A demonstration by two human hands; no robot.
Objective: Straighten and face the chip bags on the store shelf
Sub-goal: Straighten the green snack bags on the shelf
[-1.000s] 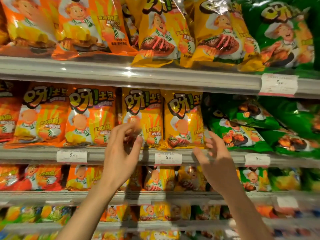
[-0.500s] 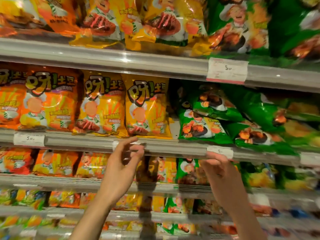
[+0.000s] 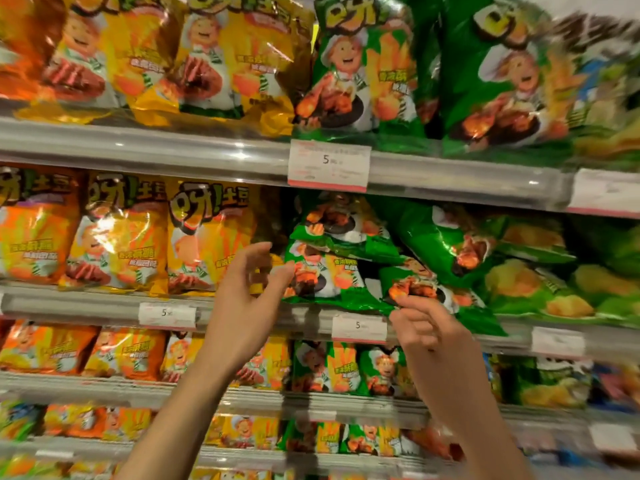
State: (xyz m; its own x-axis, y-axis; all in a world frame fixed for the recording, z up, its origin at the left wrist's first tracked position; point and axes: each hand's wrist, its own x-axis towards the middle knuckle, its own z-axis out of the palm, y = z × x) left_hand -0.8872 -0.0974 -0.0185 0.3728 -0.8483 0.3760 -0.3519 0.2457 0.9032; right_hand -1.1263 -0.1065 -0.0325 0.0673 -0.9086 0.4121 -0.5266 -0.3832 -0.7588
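Both hands are raised at the middle shelf rail in the centre of the frame. Its fingers loosely spread and slightly curled, the left hand holds nothing, and its fingertips reach toward the left edge of a slumped green foil chip bag; whether they touch it is lost in blur. Fingers bent, the right hand is at the lower corner of a second tilted green foil chip bag; I cannot tell whether it pinches the foil or only touches it.

These green bags lie in a loose heap on the middle shelf, right of centre, leaning and overlapping, with another glossy green bag lying on its side behind them. A dark gap separates the heap from the upright yellow foil chip bags to the left, giving some free room there. Further left stands an orange foil bag, upright and facing out.

Above, the upper shelf edge carries a white price label with a red strip, and tall green bags overhang that edge. Below the hands, another white price tag sits on the rail, just beside the right hand's fingers. Lower shelves hold smaller green and orange packets standing close together. At the right of the frame everything is blurred.
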